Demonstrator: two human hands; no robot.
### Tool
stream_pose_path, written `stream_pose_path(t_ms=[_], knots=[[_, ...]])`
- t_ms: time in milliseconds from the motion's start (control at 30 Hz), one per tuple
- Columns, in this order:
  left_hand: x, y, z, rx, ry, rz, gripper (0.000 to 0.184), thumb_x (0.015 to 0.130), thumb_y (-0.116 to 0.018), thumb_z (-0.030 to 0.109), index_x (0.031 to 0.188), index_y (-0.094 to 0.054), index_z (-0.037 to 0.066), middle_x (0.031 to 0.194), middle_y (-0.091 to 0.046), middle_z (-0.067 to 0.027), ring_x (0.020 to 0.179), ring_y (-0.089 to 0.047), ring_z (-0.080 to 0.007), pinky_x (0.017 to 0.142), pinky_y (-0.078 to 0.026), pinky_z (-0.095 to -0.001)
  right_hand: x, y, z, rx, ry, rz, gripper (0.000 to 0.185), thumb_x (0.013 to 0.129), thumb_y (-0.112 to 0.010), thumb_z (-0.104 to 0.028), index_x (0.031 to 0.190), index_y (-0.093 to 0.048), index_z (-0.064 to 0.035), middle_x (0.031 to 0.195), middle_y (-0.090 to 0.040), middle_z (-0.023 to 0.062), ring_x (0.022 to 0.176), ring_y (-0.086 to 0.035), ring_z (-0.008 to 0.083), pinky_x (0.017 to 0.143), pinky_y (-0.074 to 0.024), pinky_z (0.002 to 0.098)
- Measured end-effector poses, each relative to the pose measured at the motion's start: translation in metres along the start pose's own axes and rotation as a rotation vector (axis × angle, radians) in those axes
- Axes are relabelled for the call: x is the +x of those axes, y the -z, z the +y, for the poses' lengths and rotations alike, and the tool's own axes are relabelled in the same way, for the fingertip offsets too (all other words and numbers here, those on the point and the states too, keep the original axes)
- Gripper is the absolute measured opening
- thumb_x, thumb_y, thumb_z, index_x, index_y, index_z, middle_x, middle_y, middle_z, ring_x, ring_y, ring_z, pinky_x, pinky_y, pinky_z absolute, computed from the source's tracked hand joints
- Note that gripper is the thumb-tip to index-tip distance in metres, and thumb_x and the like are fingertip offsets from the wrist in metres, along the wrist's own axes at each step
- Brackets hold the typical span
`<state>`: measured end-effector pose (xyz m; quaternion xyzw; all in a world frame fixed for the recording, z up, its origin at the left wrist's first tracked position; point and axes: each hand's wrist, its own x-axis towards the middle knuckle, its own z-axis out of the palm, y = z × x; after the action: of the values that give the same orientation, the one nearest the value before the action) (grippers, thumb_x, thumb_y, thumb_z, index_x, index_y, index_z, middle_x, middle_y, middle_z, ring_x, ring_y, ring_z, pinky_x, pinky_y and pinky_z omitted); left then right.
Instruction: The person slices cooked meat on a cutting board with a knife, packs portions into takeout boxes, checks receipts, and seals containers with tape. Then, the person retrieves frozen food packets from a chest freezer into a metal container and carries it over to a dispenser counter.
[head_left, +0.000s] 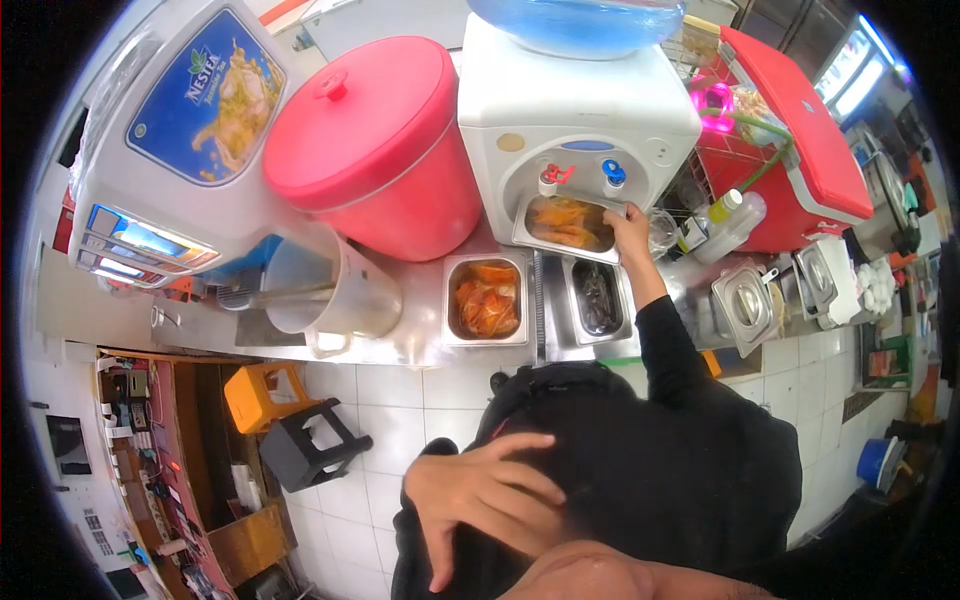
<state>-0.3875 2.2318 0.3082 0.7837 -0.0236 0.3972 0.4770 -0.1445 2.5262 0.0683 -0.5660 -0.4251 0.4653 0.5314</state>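
Note:
My right hand point(630, 232) grips the right rim of a steel food pan point(568, 226) holding orange, sliced-looking food. The pan is tilted in front of the water dispenser's point(580, 95) taps and above the counter. Partly beneath it stands another steel pan point(600, 298) with dark contents, its back end hidden. To the left, a third steel pan point(488, 300) holds reddish-orange food like kimchi. Nearer to me, my left hand point(490, 495) hovers before my black clothing, fingers spread and holding nothing.
On the counter's left are a red lidded bucket point(370, 140), a translucent pitcher point(335, 285) and a Nestea machine point(190, 120). At right stand bottles point(725, 215), lidded steel pans point(745, 305) and a red cooler point(800, 150). Stools point(312, 440) stand on the tiled floor.

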Motion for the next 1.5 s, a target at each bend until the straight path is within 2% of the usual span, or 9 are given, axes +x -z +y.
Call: stream_pose_path(t_ms=[333, 433, 533, 800, 933, 1033, 1167, 1300, 1500], knots=[[-0.004, 0.008, -0.016, 0.01, -0.031, -0.077, 0.072, 0.08, -0.048, 0.071, 0.09, -0.069, 0.003, 0.088, -0.063, -0.0094, 0.085, -0.063, -0.0311, 0.101, -0.014, -0.0644, -0.006, -0.002, -0.006, 0.031, -0.028, -0.007, 0.015, 0.071, -0.063, -0.004, 0.084, -0.059, 0.0005, 0.075, -0.058, 0.0016, 0.068, -0.051, 0.0096, 0.061, -0.0416, 0.0241], [0.017, 0.013, -0.022, -0.067, -0.008, -0.024, 0.069, 0.083, -0.047, 0.069, 0.089, -0.069, 0.004, 0.088, -0.062, -0.0096, 0.086, -0.062, -0.0308, 0.1, -0.017, -0.0642, 0.003, -0.001, 0.012, -0.021, 0.011, 0.035, 0.015, 0.07, -0.064, -0.004, 0.084, -0.058, 0.0005, 0.075, -0.057, 0.0013, 0.068, -0.051, 0.0086, 0.06, -0.0407, 0.0235], [0.025, 0.014, -0.035, 0.008, 0.017, -0.11, 0.068, 0.084, -0.045, 0.069, 0.089, -0.07, 0.006, 0.089, -0.061, -0.0096, 0.089, -0.059, -0.0298, 0.098, -0.02, -0.0642, 0.003, -0.002, 0.016, 0.008, 0.024, 0.039, 0.03, 0.067, -0.068, -0.01, 0.091, -0.059, 0.0045, 0.072, -0.054, 0.0008, 0.063, -0.047, 0.0095, 0.056, -0.0385, 0.0249], [0.027, 0.036, -0.056, -0.011, 0.006, -0.123, 0.069, 0.083, -0.042, 0.071, 0.089, -0.071, 0.009, 0.093, -0.059, -0.0099, 0.093, -0.056, -0.0305, 0.096, -0.024, -0.0645, -0.015, -0.003, -0.022, 0.055, -0.01, -0.023, 0.017, 0.07, -0.066, -0.008, 0.083, -0.058, 0.0006, 0.071, -0.057, 0.001, 0.064, -0.05, 0.0083, 0.058, -0.0404, 0.0244], [0.05, 0.042, -0.058, -0.078, 0.128, -0.097, 0.07, 0.082, -0.041, 0.073, 0.088, -0.073, 0.011, 0.099, -0.056, -0.0109, 0.1, -0.052, -0.0326, 0.098, -0.024, -0.0645, -0.015, -0.005, -0.016, 0.127, 0.024, -0.011, 0.012, 0.071, -0.064, -0.006, 0.08, -0.057, -0.0008, 0.071, -0.059, 0.0015, 0.065, -0.052, 0.0076, 0.059, -0.0415, 0.0241], [0.048, 0.039, -0.066, -0.056, 0.102, -0.084, 0.071, 0.08, -0.042, 0.075, 0.09, -0.073, 0.012, 0.101, -0.053, -0.011, 0.104, -0.05, -0.0335, 0.099, -0.024, -0.0643, -0.012, -0.003, -0.013, 0.056, 0.021, -0.022, 0.011, 0.072, -0.064, -0.006, 0.079, -0.057, -0.0012, 0.071, -0.059, 0.0012, 0.066, -0.052, 0.0073, 0.06, -0.0418, 0.0243], [0.04, 0.041, -0.067, -0.181, -0.028, -0.083, 0.077, 0.064, -0.056, 0.079, 0.09, -0.069, 0.008, 0.087, -0.049, -0.008, 0.08, -0.053, -0.0299, 0.094, -0.03, -0.0595, -0.011, -0.003, -0.009, 0.072, -0.005, -0.028, 0.01, 0.072, -0.064, -0.006, 0.078, -0.056, -0.0021, 0.07, -0.058, 0.0, 0.065, -0.051, 0.007, 0.059, -0.0404, 0.0244], [0.036, 0.04, -0.068, -0.197, -0.068, -0.077, 0.08, 0.065, -0.051, 0.083, 0.087, -0.07, 0.009, 0.08, -0.045, -0.0034, 0.07, -0.049, -0.0253, 0.088, -0.034, -0.0551, -0.013, -0.004, -0.013, 0.108, 0.004, -0.026, 0.009, 0.072, -0.064, -0.005, 0.076, -0.056, -0.0031, 0.069, -0.056, -0.0006, 0.063, -0.049, 0.0068, 0.058, -0.0389, 0.0239], [0.026, 0.037, -0.077, -0.621, -0.258, 0.08, 0.079, 0.072, -0.044, 0.083, 0.079, -0.07, 0.008, 0.078, -0.046, -0.0032, 0.07, -0.049, -0.0238, 0.082, -0.037, -0.0495, -0.014, -0.004, -0.018, 0.112, -0.021, -0.019, 0.01, 0.071, -0.064, -0.005, 0.079, -0.058, -0.0031, 0.071, -0.058, 0.0008, 0.064, -0.05, 0.0075, 0.059, -0.0401, 0.0238]])
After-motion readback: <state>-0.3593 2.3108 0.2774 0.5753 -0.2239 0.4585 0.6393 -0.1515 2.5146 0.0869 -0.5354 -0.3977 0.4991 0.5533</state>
